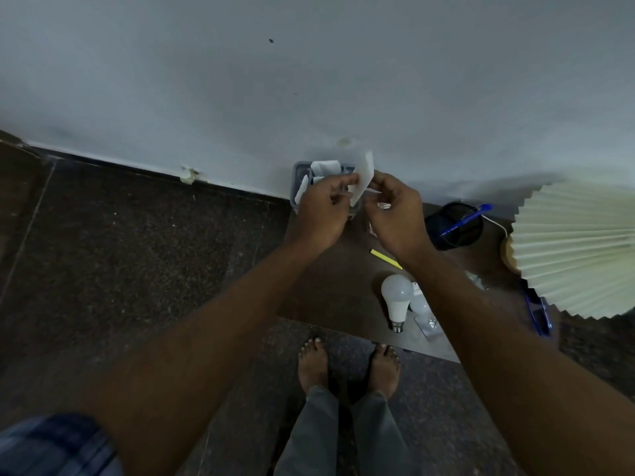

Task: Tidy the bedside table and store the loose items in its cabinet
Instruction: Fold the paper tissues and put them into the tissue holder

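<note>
Both hands hold a white slip of paper [363,176] above the far left corner of the dark bedside table [330,286]. My left hand [323,211] pinches its left edge and my right hand [395,214] pinches its right edge. Just behind the hands stands a grey tray [298,182] with more white papers [324,166] in it. On the tabletop lie a white light bulb [397,298], a yellow strip [385,258] and a small clear packet [429,326]. The cabinet below the tabletop is hidden.
A black mesh pen cup [455,226] with a blue pen [465,219] stands at the back right. A pleated cream lampshade [577,252] overhangs the right side. Blue-framed glasses [537,310] lie under it. My bare feet [347,364] stand on dark floor [137,252] by the white wall [309,80].
</note>
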Tool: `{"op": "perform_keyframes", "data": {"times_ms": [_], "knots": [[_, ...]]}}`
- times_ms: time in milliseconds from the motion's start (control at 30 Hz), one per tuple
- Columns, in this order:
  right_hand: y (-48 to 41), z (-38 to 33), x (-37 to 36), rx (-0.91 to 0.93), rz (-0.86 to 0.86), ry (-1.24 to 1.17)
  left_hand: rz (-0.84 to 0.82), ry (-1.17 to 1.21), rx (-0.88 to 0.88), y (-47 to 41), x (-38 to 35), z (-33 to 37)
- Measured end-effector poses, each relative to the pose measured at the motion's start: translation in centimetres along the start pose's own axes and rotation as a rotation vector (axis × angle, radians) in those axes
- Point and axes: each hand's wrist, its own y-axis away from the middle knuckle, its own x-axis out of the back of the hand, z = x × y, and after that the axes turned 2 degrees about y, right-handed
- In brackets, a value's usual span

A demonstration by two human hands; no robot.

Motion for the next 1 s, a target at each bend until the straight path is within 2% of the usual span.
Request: {"op": "perform_keyframes", "data": {"times_ms": [567,733,1000], "knots": [[-3.0,3.6,-2.3,-0.05,-0.052,0.231,-0.036,-0.155,0.067,-3.0,-0.7,-1.7],[-3.0,3.7,-2.5,-0.069,-0.078,0.22,-0.038,-0.173,0.067,-3.5,-1.0,-2.3],[-2.9,4.3,-2.3,-0.103,-0.011,0.199,-0.032,-0.176,0.031,-3.6,-1.3,-3.0]]}}
